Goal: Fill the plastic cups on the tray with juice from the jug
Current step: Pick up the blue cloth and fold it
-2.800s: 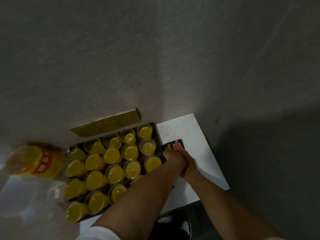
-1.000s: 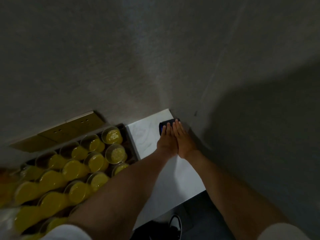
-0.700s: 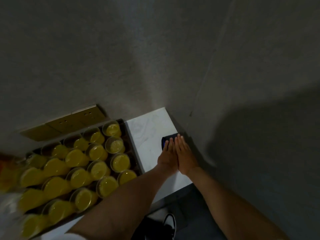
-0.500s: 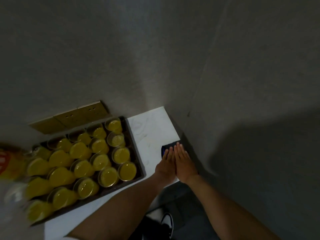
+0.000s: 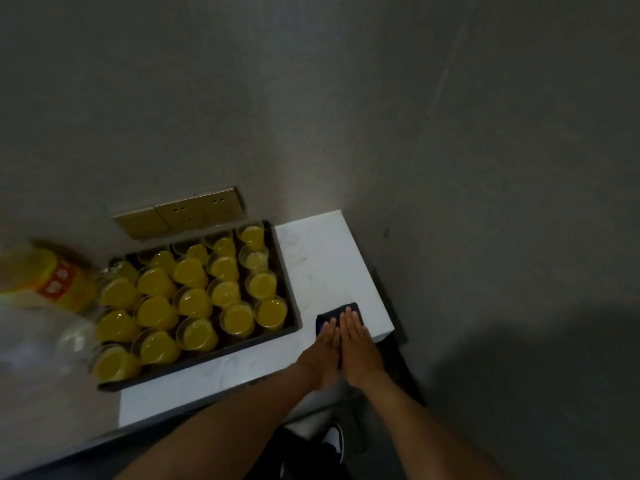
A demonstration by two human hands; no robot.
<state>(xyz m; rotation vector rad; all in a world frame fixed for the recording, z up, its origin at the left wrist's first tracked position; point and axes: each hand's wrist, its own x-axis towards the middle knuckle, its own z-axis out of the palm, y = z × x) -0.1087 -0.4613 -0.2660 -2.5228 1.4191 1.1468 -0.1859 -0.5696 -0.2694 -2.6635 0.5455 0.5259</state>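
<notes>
Change: both hands, flat on the dark cloth (image 5: 337,315), have drawn it back from the far right corner of the worktop (image 5: 325,258) to the near right edge, over the past few seconds; the view has swung so that the whole tray (image 5: 277,268) shows again.

Left hand (image 5: 323,355): palm down, fingers (image 5: 327,329) straight and together, pressing the cloth; right hand (image 5: 360,351): the same, touching the left along its inner side; neither curls round anything.

Plastic cups (image 5: 270,311): standing in rows in the tray, every one that shows holding yellow juice; the near-left ones blurred.

Jug (image 5: 45,282): at the left edge of the view, beside the tray's left end, yellow with a red label, blurred; whether it stands or lies tilted cannot be told; no hand on it.

Judgement: pouring looks done; the hands are wiping the worktop, a tidying step after the task proper.

Edges: cloth just beside the near right corner of the worktop, with the floor and a shoe (image 5: 334,441) below; one more stroke could carry it off the edge.

Room: a bare white strip between the tray's right rim and the worktop's right edge; wall (image 5: 311,98) touching the worktop's far side, bearing a gold socket plate (image 5: 180,216) just behind the tray; a leftward sweep would risk knocking the tray rim and slopping the full cups.
</notes>
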